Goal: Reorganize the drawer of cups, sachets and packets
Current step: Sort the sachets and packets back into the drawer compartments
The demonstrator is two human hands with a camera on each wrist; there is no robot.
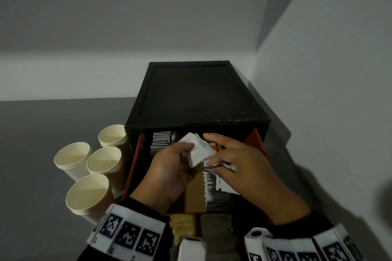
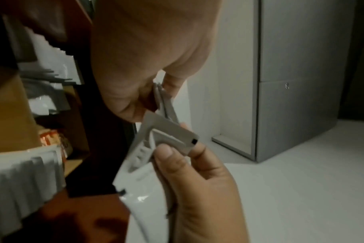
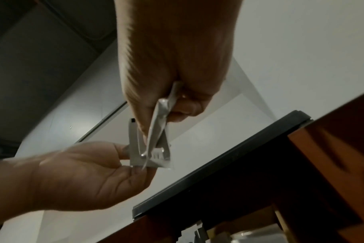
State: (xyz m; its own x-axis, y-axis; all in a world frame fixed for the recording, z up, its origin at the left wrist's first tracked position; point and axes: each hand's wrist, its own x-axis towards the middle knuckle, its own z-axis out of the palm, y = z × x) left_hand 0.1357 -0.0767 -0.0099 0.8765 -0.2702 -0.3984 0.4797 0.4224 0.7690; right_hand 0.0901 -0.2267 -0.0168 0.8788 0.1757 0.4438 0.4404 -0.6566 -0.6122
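You are sorting sachets: your left hand (image 1: 169, 167) pinches a white sachet (image 1: 198, 148) above the open drawer (image 1: 132, 167), your right hand (image 1: 239, 163) pinches more, so next tuck them into one row.

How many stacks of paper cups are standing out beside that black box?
4, all left of the black box: one nearest it, one outermost, one between, one nearest the person. Others may be hidden.
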